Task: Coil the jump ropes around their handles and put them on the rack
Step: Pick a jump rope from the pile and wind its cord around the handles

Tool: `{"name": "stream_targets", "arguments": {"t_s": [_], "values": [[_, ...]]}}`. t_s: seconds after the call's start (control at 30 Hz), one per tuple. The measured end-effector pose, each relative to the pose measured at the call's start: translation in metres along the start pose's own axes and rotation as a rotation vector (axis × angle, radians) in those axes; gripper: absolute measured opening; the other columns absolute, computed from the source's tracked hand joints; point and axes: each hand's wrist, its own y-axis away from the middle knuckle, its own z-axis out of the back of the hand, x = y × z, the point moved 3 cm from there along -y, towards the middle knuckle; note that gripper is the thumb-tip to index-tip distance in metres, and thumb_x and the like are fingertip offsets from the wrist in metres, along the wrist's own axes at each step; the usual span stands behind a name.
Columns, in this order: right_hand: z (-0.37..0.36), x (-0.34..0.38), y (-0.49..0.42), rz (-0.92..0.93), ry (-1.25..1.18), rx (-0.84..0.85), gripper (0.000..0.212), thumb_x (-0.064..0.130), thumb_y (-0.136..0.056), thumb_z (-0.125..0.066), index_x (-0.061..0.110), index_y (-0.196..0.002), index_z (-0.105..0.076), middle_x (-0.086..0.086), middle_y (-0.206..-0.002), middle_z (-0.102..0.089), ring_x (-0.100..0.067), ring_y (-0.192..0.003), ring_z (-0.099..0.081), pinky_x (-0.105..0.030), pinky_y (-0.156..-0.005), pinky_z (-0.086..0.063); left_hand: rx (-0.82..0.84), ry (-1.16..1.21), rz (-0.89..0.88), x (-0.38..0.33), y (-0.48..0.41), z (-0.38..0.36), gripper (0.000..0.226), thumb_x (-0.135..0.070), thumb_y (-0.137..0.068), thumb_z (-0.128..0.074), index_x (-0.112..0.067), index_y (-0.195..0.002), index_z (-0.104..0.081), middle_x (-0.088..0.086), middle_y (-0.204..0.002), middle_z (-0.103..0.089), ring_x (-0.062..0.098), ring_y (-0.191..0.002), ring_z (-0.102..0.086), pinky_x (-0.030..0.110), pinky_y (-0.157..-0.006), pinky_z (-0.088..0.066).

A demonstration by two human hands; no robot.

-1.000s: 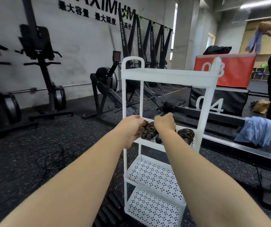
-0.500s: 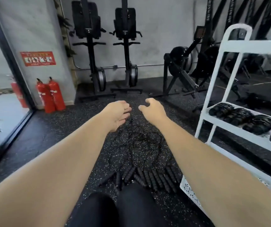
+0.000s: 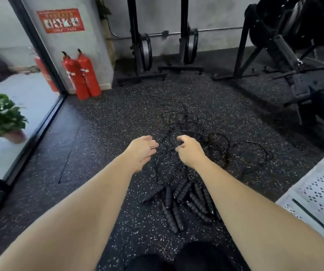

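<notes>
The 2 hands are held out over the floor (image 3: 106,118), close together but not touching. The left hand (image 3: 143,151) is open, with its palm turned to the side. The right hand (image 3: 189,150) has loosely bent fingers and holds nothing.

The jump ropes are on the black, speckled floor in the middle of the frame. Their bumpy black handles (image 3: 184,204) lie in a pile between the 2 arms. Their thin black cords (image 3: 216,141) are in a tangle just past the hands.

A corner of the white rack (image 3: 313,194) with little holes shows at the lower right. 2 red fire extinguishers (image 3: 82,75) stand by the wall at the upper left, under a red sign (image 3: 61,20). A green plant (image 3: 0,114) is at the left, behind a glass wall. Black gym machines (image 3: 286,45) stand along the top.
</notes>
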Motion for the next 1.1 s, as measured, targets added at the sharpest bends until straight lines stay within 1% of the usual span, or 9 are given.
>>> {"name": "stream_targets", "arguments": {"t_s": [0.23,0.37,0.47,0.57,0.63,0.7,0.83,0.97,1.1], "values": [[-0.057,-0.068,-0.081,-0.101,0.048,0.082,0.044,0.008,-0.097,-0.04,0.019,-0.14,-0.045,-0.008,-0.128,-0.059,-0.023,-0.101,-0.055,-0.035,-0.084,-0.046,-0.005,-0.065,0.109,0.06,-0.109,-0.009,0.027,-0.013,-0.105,-0.044,-0.014,-0.13,-0.054,0.01,-0.131,-0.062,0.023,-0.131,-0.053,0.031,-0.104,-0.036],[-0.087,-0.12,-0.117,-0.144,0.068,0.098,0.044,0.008,-0.097,-0.039,0.019,-0.139,-0.046,-0.008,-0.128,-0.059,-0.026,-0.1,-0.057,-0.036,-0.078,-0.047,0.01,-0.113,0.211,0.115,-0.165,-0.005,0.033,-0.002,-0.105,-0.04,-0.008,-0.135,-0.052,0.012,-0.13,-0.06,0.026,-0.131,-0.052,0.012,-0.072,-0.048],[-0.109,-0.158,-0.137,-0.196,0.091,0.124,0.047,0.006,-0.095,-0.039,0.02,-0.139,-0.047,-0.006,-0.129,-0.059,-0.027,-0.108,-0.057,-0.039,-0.086,-0.05,-0.065,-0.29,0.226,0.164,-0.202,-0.001,0.04,-0.007,-0.097,-0.058,-0.011,-0.138,-0.055,0.008,-0.115,-0.068,0.022,-0.108,-0.064,0.021,-0.082,-0.052],[-0.132,-0.192,-0.152,-0.238,0.105,0.147,0.049,0.004,-0.092,-0.04,0.02,-0.138,-0.048,-0.006,-0.125,-0.06,-0.026,-0.107,-0.057,-0.039,-0.089,-0.05,-0.099,-0.46,0.238,0.202,-0.225,-0.006,0.02,-0.008,-0.096,-0.058,-0.013,-0.114,-0.064,0.0,-0.086,-0.063,0.013,-0.069,-0.053,0.014,-0.055,-0.046],[-0.146,-0.211,-0.16,-0.255,0.104,0.162,0.048,0.005,-0.093,-0.041,0.02,-0.137,-0.049,-0.005,-0.123,-0.061,-0.026,-0.105,-0.057,-0.039,-0.088,-0.051,-0.104,-0.549,0.272,0.228,-0.239,-0.014,0.012,-0.013,-0.093,-0.061,-0.014,-0.103,-0.067,-0.001,-0.086,-0.063,0.013,-0.071,-0.054,0.022,-0.068,-0.048],[-0.158,-0.226,-0.168,-0.265,0.107,0.172,0.046,0.006,-0.094,-0.041,0.021,-0.137,-0.048,-0.005,-0.123,-0.06,-0.026,-0.103,-0.058,-0.037,-0.084,-0.051,-0.076,-0.654,0.325,0.25,-0.248,-0.026,0.017,-0.031,-0.088,-0.068,-0.018,-0.099,-0.069,-0.002,-0.095,-0.065,0.02,-0.094,-0.061,0.032,-0.09,-0.051],[-0.174,-0.249,-0.178,-0.273,0.13,0.176,0.042,0.01,-0.095,-0.042,0.022,-0.134,-0.051,-0.005,-0.119,-0.062,-0.027,-0.101,-0.06,-0.038,-0.084,-0.051,-0.014,-1.126,0.378,0.285,-0.262,-0.047,0.072,-0.073,-0.073,-0.066,-0.022,-0.124,-0.063,0.007,-0.147,-0.042,0.031,-0.141,-0.029,0.049,-0.115,-0.027],[-0.182,-0.262,-0.181,-0.268,0.136,0.198,0.04,0.014,-0.096,-0.045,0.023,-0.135,-0.051,0.001,-0.112,-0.063,-0.021,-0.093,-0.059,-0.031,-0.076,-0.047,-0.027,-1.243,0.357,0.304,-0.272,-0.053,0.074,-0.075,-0.073,-0.066,-0.026,-0.128,-0.062,0.009,-0.164,-0.013,0.032,-0.151,-0.005,0.051,-0.12,-0.012],[-0.184,-0.264,-0.18,-0.278,0.115,0.192,0.041,0.015,-0.095,-0.046,0.023,-0.135,-0.051,0.001,-0.117,-0.062,-0.022,-0.093,-0.06,-0.033,-0.077,-0.05,-0.034,-1.212,0.369,0.307,-0.278,-0.044,0.056,-0.064,-0.073,-0.07,-0.026,-0.114,-0.07,0.006,-0.16,-0.02,0.03,-0.148,-0.012,0.051,-0.117,-0.019]]}}
